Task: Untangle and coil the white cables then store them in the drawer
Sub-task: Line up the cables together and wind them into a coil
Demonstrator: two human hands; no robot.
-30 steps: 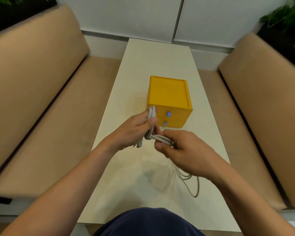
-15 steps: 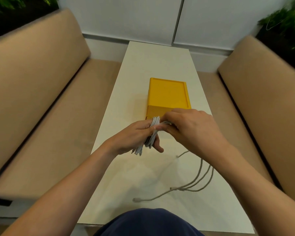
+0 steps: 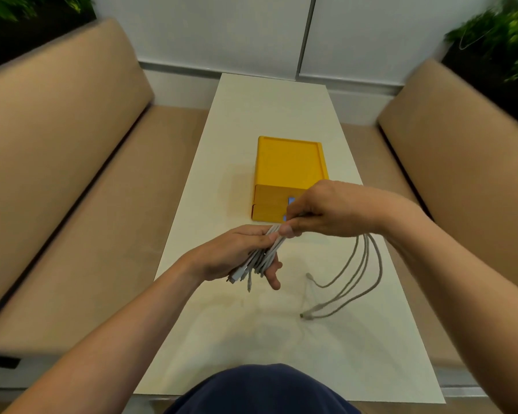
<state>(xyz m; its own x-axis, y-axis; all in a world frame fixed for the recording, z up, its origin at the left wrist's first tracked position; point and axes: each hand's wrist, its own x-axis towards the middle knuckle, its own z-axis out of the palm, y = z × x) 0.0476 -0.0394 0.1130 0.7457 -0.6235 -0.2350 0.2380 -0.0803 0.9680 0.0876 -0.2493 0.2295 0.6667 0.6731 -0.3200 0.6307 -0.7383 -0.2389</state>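
Note:
A bundle of white cables (image 3: 262,255) lies folded across my left hand (image 3: 231,255), whose fingers curl round it above the white table (image 3: 251,339). Several plug ends stick out below that hand. My right hand (image 3: 320,210) pinches the same cables at the top of the bundle, just in front of the yellow drawer box (image 3: 287,168). From the right hand several loose cable strands (image 3: 362,276) hang in loops down to the table, their ends lying there. Both drawers of the box look closed; my right hand partly hides their blue handles.
Tan upholstered benches (image 3: 66,174) run along both sides of the narrow table, the right one (image 3: 461,150) close to my right forearm. A white wall panel (image 3: 251,31) stands behind, with green plants (image 3: 497,34) in the upper corners. My dark blue clothing (image 3: 260,392) shows at the near table edge.
My right hand has swung from below the bundle up and over to its top, drawing the loose strands with it. The hanging loops have shifted right and shortened.

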